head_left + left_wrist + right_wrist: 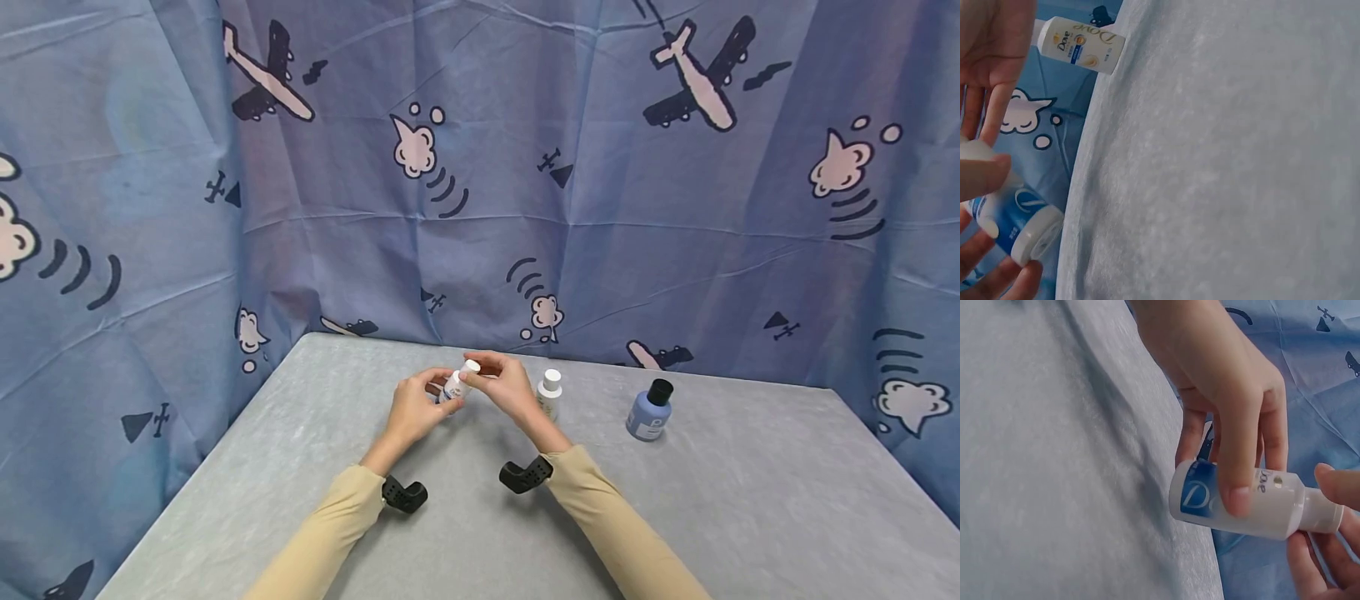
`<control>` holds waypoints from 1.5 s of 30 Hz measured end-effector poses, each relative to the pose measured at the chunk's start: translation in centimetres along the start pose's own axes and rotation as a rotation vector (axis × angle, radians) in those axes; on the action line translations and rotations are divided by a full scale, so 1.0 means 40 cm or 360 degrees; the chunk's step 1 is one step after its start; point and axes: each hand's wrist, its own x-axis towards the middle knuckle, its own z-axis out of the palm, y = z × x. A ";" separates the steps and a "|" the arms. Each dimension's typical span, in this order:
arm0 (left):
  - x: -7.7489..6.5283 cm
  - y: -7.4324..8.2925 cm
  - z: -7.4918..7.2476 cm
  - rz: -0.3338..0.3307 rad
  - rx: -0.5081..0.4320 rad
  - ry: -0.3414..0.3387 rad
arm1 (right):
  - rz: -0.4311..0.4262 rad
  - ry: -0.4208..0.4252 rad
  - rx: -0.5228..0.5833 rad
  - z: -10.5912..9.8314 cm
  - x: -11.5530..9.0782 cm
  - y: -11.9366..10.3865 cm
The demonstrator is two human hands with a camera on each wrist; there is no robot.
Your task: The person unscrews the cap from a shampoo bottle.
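Observation:
My left hand grips a small white Dove bottle with a blue label band round its lower end. The left thumb lies along the body and the fingers curl behind it, as the right wrist view shows. At the bottle's other end, my right hand pinches the white cap between thumb and fingers. The bottle is held tilted above the table, its cap toward the right hand. Just beyond the right wrist stands a second white Dove bottle, upright with a white cap and partly hidden by that wrist.
Farther right on the pale grey table stands a blue bottle with a black cap. A blue curtain with printed airplanes hangs behind the table and along its sides. Black wrist straps sit on both arms over beige sleeves.

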 end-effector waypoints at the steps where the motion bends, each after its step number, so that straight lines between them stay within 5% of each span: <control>1: -0.001 0.001 0.001 -0.0006 0.0010 0.0023 | 0.0011 0.0025 -0.0019 0.002 -0.001 -0.002; 7: -0.003 0.004 0.010 0.0009 0.0077 0.0117 | 0.0090 0.0146 -0.0099 0.007 -0.002 -0.006; 15: -0.006 0.006 0.009 0.0031 0.0071 0.0106 | 0.0065 0.0181 -0.0119 0.014 -0.002 -0.015; 26: -0.016 0.006 0.002 0.0094 0.0024 0.0033 | 0.0074 0.0125 -0.0056 0.011 -0.005 -0.012; 45: -0.016 0.002 -0.005 0.0035 -0.0026 -0.0185 | 0.0086 -0.0081 0.0073 -0.005 0.003 -0.003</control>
